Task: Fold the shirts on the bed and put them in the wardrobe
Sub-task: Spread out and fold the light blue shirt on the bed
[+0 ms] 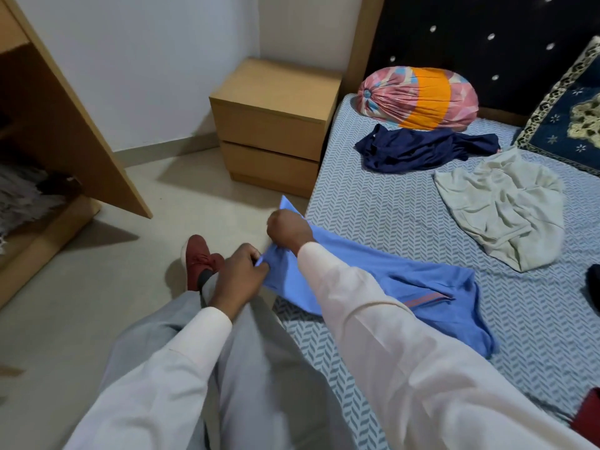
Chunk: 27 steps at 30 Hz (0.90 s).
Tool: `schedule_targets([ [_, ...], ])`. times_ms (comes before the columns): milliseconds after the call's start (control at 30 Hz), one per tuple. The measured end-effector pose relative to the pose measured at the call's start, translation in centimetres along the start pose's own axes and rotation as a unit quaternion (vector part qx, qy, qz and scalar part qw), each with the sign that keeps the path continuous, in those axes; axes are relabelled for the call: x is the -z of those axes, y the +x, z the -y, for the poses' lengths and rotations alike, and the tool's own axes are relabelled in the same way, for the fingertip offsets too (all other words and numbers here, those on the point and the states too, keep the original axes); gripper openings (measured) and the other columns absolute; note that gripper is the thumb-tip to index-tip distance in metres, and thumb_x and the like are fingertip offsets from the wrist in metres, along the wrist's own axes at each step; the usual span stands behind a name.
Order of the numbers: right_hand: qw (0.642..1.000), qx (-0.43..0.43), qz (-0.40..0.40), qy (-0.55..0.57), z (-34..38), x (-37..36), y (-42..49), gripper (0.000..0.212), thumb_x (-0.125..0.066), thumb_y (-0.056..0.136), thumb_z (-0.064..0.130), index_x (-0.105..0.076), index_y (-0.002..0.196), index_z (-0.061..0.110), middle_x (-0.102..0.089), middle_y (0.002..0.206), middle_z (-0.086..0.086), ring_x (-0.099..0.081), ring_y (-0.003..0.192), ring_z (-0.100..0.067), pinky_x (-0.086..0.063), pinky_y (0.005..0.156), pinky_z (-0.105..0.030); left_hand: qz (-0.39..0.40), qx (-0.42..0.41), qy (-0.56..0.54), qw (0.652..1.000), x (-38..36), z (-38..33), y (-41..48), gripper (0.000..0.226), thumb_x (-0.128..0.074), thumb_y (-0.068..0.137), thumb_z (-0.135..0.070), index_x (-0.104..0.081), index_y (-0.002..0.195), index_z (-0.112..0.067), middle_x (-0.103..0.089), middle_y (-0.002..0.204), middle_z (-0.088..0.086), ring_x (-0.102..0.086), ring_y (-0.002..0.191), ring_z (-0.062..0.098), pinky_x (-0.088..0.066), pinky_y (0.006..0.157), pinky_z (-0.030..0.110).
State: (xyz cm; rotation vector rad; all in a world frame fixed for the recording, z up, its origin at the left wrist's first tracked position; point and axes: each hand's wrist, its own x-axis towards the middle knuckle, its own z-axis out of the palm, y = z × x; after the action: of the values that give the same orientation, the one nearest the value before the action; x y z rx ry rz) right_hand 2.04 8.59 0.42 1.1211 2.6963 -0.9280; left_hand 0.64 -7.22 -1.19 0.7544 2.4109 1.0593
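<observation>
a bedroom in a home: a bed (389,206) with a patterned sheet and a dark studded headboard (454,43), a bolster pillow (418,99) at its head, a two-drawer bedside cabinet (272,125) in the corner, and an open wooden wardrobe (81,125) holding clothes.

The bed (389,203) wears a blue-grey sheet with a herringbone print. A light blue shirt (406,287) lies spread near its left edge, one end lifted off the mattress. Further up, a navy shirt (418,151) sits crumpled against a pink and orange bolster (418,97) at the headboard. A pale shirt (506,206) lies rumpled to the right, just below a navy embroidered cushion (565,125). At the right border, a dark item (594,284) and a red item (589,414) are cut off, possibly more clothing. On the floor (97,303) stand a bedside cabinet (272,121) and the wardrobe (48,125).
</observation>
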Motion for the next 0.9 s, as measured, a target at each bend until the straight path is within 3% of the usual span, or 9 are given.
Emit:
schedule_targets([
  [67,0.999,0.006,-0.01,0.036,1.0,0.2,0.8,0.008,-0.056,0.087,0.015,-0.054,0.079,0.013,-0.06,0.082,-0.008,-0.061,0.087,-0.031,-0.046,0.067,-0.03,-0.015,-0.019,-0.019,1.0,1.2,0.0,0.2,0.015,-0.065,0.078,-0.006,-0.053,0.073,-0.014,-0.056,0.065,-0.006,-0.052,0.063,0.017,-0.038,0.062,0.032],
  [100,0.998,0.001,0.0,0.058,0.6,0.2,0.9,0.012,-0.062,0.082,0.018,-0.052,0.08,0.012,-0.058,0.08,-0.007,-0.061,0.081,-0.029,-0.046,0.063,-0.03,-0.01,-0.026,-0.029,0.999,1.1,-0.2,0.0,0.015,-0.066,0.077,-0.005,-0.054,0.073,-0.014,-0.057,0.066,-0.006,-0.052,0.061,0.014,-0.039,0.061,0.031],
  [233,0.992,-0.023,0.016,0.127,-5.3,1.0,-1.8,0.054,-0.067,0.077,0.006,-0.047,0.126,0.004,-0.053,0.111,-0.015,-0.064,0.077,-0.026,-0.057,0.054,-0.035,0.069,-0.06,-0.029,0.995,-2.4,-1.7,-1.6,0.019,-0.067,0.071,-0.003,-0.06,0.078,-0.019,-0.064,0.072,-0.008,-0.051,0.057,0.0,-0.039,0.057,0.018],
  [333,0.98,-0.026,-0.021,0.194,-11.1,0.7,-4.4,0.062,-0.063,0.08,-0.002,-0.042,0.138,0.001,-0.056,0.125,-0.024,-0.06,0.097,-0.033,-0.052,0.075,-0.045,0.127,-0.085,-0.037,0.988,-4.5,-1.9,-2.4,0.022,-0.073,0.073,-0.012,-0.066,0.092,-0.021,-0.064,0.085,-0.004,-0.053,0.064,-0.004,-0.042,0.065,0.018],
  [433,0.965,-0.059,-0.045,0.253,-16.6,1.7,-7.3,0.075,-0.06,0.082,-0.005,-0.034,0.151,0.009,-0.052,0.136,-0.014,-0.056,0.106,-0.023,-0.046,0.072,-0.027,0.143,-0.114,0.041,0.982,-6.7,-1.3,-2.4,0.056,-0.06,0.066,-0.044,-0.062,0.119,-0.025,-0.055,0.107,0.001,-0.056,0.091,0.01,-0.047,0.089,0.031],
  [500,0.955,-0.087,-0.06,0.276,-20.2,3.4,-9.2,0.076,-0.059,0.083,-0.005,-0.035,0.152,0.015,-0.054,0.134,-0.008,-0.057,0.094,-0.015,-0.043,0.063,-0.018,0.16,-0.118,0.104,0.975,-8.6,-1.2,-2.3,0.079,-0.049,0.059,-0.055,-0.056,0.133,-0.027,-0.049,0.122,0.005,-0.052,0.113,0.023,-0.042,0.103,0.036],
  [633,0.937,-0.153,-0.086,0.303,-26.4,6.7,-12.1,0.068,-0.054,0.089,-0.003,-0.037,0.152,0.021,-0.058,0.124,-0.007,-0.054,0.065,-0.012,-0.041,0.048,-0.019,0.239,-0.152,0.23,0.931,-12.0,-2.0,-2.9,0.073,-0.06,0.076,-0.048,-0.043,0.146,-0.034,-0.036,0.144,0.012,-0.039,0.13,0.035,-0.036,0.108,0.036],
  [800,0.92,-0.188,-0.097,0.331,-31.0,9.3,-14.8,0.072,-0.056,0.083,0.004,-0.039,0.151,0.019,-0.047,0.146,-0.007,-0.059,0.095,-0.02,-0.046,0.063,-0.028,0.268,-0.17,0.194,0.928,-14.0,-2.7,-3.6,0.07,-0.052,0.078,-0.06,-0.047,0.143,-0.036,-0.041,0.137,0.011,-0.039,0.129,0.034,-0.038,0.107,0.038],
  [900,0.911,-0.203,-0.108,0.343,-33.1,9.7,-16.1,0.077,-0.054,0.074,0.012,-0.042,0.149,0.023,-0.041,0.154,-0.006,-0.057,0.117,-0.024,-0.049,0.075,-0.034,0.294,-0.172,0.159,0.927,-14.9,-3.0,-3.9,0.059,-0.061,0.09,-0.05,-0.046,0.144,-0.033,-0.043,0.133,0.008,-0.041,0.127,0.031,-0.04,0.107,0.04],
])
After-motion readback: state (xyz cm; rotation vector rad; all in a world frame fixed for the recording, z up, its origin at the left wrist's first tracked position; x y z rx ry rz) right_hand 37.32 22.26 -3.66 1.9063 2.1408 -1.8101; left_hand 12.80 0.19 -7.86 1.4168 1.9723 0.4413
